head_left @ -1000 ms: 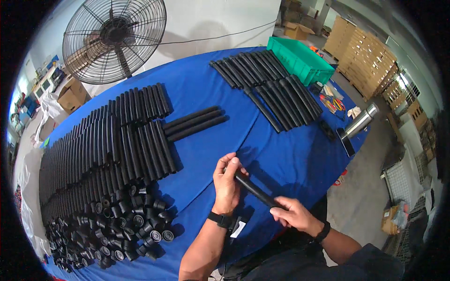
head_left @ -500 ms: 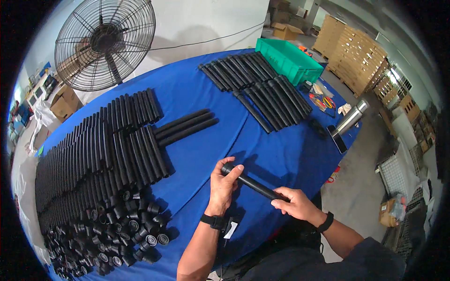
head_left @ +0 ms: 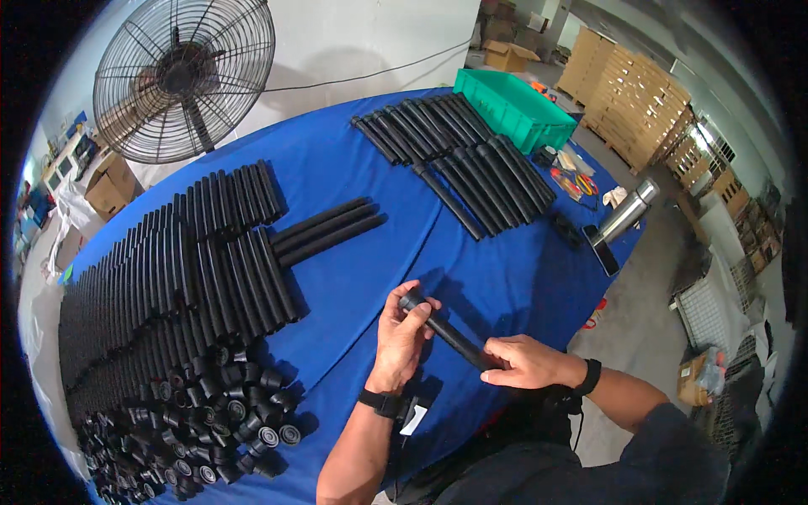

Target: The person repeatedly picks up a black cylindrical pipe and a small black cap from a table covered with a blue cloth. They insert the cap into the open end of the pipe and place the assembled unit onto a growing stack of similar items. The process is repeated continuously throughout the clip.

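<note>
Black, slim, round, plastic-looking tube (head_left: pixel 455 338) slants between left hand (head_left: pixel 401 330), clamped on wider upper end, and right hand (head_left: pixel 525 362), clamped on lower end.

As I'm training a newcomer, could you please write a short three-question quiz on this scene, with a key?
1. Which hand grips the wider end of the black tube?
2. True or false: the green crate appears to the right of the fan.
3. How do the loose black caps lie: (a) in a jumbled heap, (b) in straight rows, (c) in one tall stack?

Key: 1. The left hand. 2. True. 3. a.
</note>
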Action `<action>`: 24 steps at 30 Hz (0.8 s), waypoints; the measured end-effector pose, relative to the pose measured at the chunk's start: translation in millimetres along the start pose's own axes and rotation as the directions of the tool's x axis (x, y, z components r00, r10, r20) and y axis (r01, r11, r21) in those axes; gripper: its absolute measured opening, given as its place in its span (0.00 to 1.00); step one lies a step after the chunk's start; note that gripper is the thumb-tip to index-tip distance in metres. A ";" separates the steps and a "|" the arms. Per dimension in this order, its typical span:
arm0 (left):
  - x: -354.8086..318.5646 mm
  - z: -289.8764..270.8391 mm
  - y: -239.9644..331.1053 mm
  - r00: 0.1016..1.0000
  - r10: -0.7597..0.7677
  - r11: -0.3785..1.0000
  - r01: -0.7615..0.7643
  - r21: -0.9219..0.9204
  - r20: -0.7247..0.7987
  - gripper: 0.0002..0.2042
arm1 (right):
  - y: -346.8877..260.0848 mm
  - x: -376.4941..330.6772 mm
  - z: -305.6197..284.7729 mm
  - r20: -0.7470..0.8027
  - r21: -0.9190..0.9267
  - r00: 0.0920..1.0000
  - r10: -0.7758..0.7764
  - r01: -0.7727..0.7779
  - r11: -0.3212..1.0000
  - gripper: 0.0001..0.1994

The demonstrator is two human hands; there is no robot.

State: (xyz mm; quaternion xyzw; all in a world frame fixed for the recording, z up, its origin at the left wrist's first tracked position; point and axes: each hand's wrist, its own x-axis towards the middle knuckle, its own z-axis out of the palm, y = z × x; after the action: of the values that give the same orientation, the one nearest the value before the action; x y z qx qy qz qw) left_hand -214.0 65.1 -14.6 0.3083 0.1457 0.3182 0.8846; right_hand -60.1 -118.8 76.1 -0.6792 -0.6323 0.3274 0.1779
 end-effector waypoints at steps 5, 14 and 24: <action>-6.9 0.0 6.4 1.000 -0.012 1.000 0.012 -0.011 -0.026 0.31 | 7.0 40.5 -52.9 -0.203 -0.218 0.979 0.020 -0.065 0.974 0.17; -1.4 0.2 2.1 0.985 -0.173 0.942 0.158 0.295 0.023 0.22 | 118.0 157.9 -158.1 -0.443 -0.624 0.894 0.064 -0.359 0.694 0.17; -2.0 -0.5 4.5 0.981 -0.191 0.948 0.180 0.261 0.018 0.18 | 137.8 189.7 -147.4 -0.457 -0.602 0.877 0.150 -0.429 0.674 0.19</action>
State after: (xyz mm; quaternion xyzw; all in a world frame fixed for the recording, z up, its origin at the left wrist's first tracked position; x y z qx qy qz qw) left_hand -217.8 66.8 -12.0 0.4124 0.1953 0.2053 0.8658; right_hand 138.3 72.8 50.5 -0.8379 -0.5438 -0.0402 -0.0258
